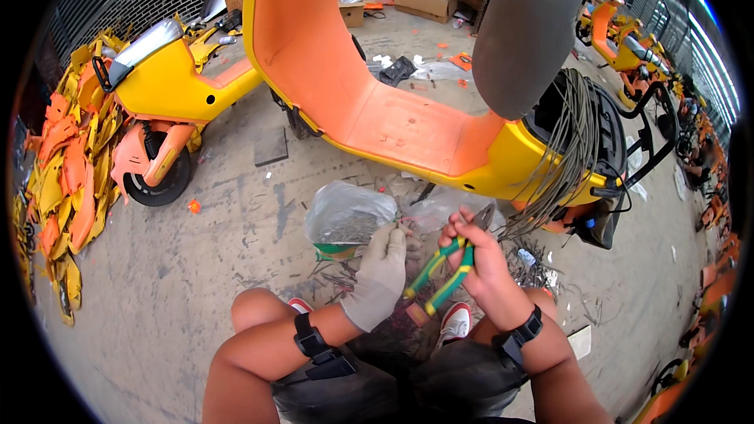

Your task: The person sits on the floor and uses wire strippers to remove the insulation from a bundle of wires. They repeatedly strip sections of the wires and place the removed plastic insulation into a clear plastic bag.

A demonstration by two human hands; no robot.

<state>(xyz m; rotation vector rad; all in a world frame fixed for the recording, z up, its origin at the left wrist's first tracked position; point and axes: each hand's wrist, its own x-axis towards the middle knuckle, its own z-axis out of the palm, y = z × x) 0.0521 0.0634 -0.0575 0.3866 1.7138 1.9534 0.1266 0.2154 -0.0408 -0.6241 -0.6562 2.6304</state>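
My left hand (381, 267) wears a pale grey glove. Its fingers are pinched together, and what they hold, if anything, is too small to make out. Just beyond it stands a green-and-yellow bucket (336, 252) lined with a clear plastic bag (330, 202), with a heap of small grey pieces inside. In my bare right hand (485, 255) is a pair of pliers (442, 277) with green and yellow handles. The handles point down toward my left hand, and the dark jaws stick up past my fingers. Dark wire scraps (334, 281) lie on the floor below my hands.
A yellow-and-orange scooter (408, 126) stands right in front, a coil of grey cable (572, 133) draped over its rear. Another scooter (169, 86) is at the left, beside a pile of body panels (75, 165). A cardboard box (424, 1) sits farther back.
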